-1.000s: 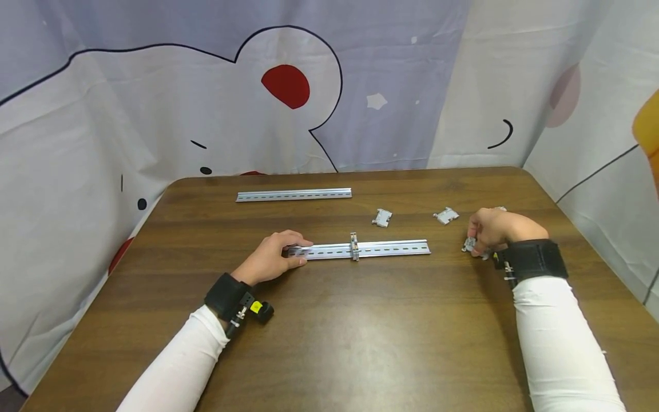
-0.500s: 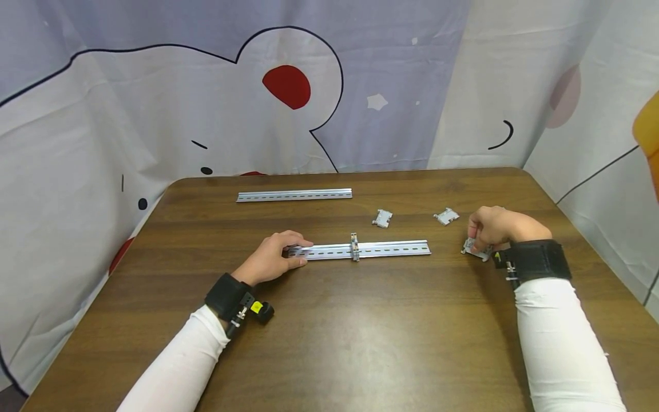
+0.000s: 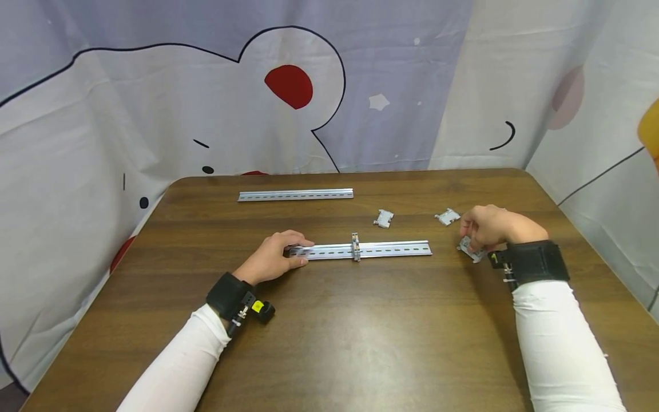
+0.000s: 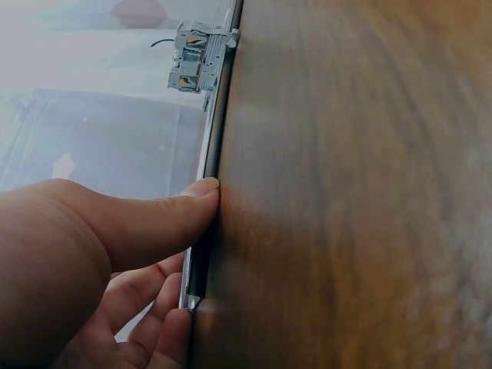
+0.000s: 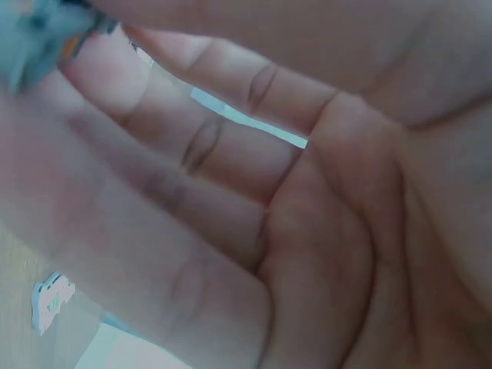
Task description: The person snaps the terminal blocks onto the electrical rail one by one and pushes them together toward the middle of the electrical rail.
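While the right hand [image 3: 491,224] pinches a small grey block [image 3: 469,249] between thumb and fingers, toward the right edge of the table [image 3: 329,343], the left hand [image 3: 273,256] grips the left end of a slotted rail [image 3: 396,249]. An upright module [image 3: 356,247] sits across that rail. Nearer the table's far edge, a left loose piece [image 3: 384,218] and a right loose piece [image 3: 447,217] lie apart; closest to that edge is another rail [image 3: 296,195].
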Available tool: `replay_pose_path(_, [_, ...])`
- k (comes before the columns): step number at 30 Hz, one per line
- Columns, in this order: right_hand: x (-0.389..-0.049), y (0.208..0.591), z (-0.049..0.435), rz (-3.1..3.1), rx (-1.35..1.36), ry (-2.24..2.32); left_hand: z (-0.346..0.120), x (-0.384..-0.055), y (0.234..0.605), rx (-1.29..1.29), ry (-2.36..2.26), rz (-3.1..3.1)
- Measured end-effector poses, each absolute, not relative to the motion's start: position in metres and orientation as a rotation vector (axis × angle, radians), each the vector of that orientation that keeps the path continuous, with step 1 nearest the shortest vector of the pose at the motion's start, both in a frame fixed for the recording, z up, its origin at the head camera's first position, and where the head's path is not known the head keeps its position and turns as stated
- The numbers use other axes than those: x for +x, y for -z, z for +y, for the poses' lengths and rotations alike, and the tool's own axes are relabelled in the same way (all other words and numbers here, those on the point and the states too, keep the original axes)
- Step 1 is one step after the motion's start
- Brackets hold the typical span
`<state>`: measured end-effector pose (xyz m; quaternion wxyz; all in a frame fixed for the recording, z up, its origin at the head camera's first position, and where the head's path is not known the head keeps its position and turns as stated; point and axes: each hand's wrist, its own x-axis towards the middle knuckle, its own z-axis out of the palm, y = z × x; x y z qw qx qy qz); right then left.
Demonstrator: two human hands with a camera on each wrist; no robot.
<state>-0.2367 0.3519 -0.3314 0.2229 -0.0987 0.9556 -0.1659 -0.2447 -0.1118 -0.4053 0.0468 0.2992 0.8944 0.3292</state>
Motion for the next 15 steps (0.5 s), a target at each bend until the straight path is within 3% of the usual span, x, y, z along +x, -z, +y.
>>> replay_pose_path(15, [-0.241,0.332,0.332,2.618,-0.3,0.515,-0.114,-0.25,0.405,0.884,-1.016,2.699])
